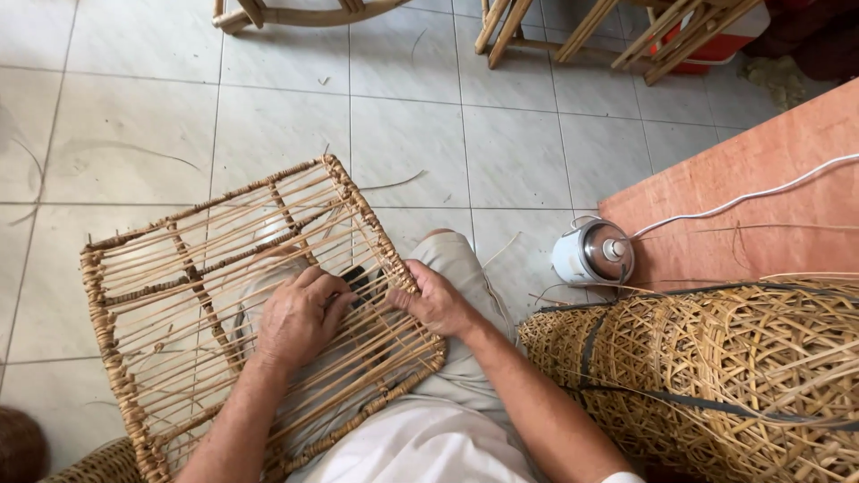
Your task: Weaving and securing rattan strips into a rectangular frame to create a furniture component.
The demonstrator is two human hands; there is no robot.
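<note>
Thing in hand: a flat woven cane panel [224, 295], with thin cane strips running across a wrapped frame. It lies tilted across the person's lap, over the tiled floor [403, 134].
Left hand: the left hand [300, 317] lies palm down on the strips near the middle of the panel. The fingers are bent and pressed together on the strips. I cannot tell if they pinch one strip.
Right hand: the right hand [437, 300] is at the right edge of the panel. Its fingers are curled and closed on the wrapped edge and the strips just beside it.
Arms: both forearms come up from the bottom and lean in toward each other. The wrists are low, close to the panel.
What could go wrong: a thin strip could snap or pop out of line if a finger pushes too hard. The panel could slide off the knees, because it is tilted and only the hands keep it there. A sharp strip end could poke a finger.
Nearby: a big woven basket piece [716, 376] is by the right arm. A small round pot [592, 252] with a white cord sits beside a red-brown board [761, 179]. Wooden chair legs [573, 31] stand further off.
</note>
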